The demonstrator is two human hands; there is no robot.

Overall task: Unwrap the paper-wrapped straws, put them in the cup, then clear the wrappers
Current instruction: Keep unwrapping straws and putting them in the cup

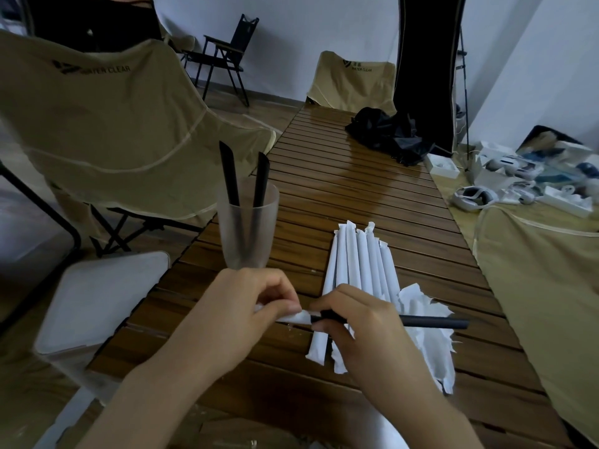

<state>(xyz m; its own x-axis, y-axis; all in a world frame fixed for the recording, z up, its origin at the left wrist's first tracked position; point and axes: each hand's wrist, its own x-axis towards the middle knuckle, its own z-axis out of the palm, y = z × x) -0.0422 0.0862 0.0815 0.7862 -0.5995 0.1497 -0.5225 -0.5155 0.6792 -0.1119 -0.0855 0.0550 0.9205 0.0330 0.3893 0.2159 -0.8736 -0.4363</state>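
Note:
My left hand [246,306] pinches the torn white wrapper [296,317] at its end. My right hand [359,322] grips a black straw [434,321] that sticks out to the right, mostly bare of paper. The two hands meet just above the wooden slat table [356,189]. A frosted clear cup [248,228] stands behind my left hand with two black straws [228,170] upright in it. Several paper-wrapped straws [359,267] lie in a bundle under and beyond my right hand. Torn empty wrappers [428,338] lie crumpled to the right of the bundle.
Tan folding chairs stand at the left [107,118], far end [353,82] and right [544,286]. A black bag [389,134] lies at the table's far end. A white stool [97,296] sits by the left edge. White devices and boxes [518,179] litter the floor at right.

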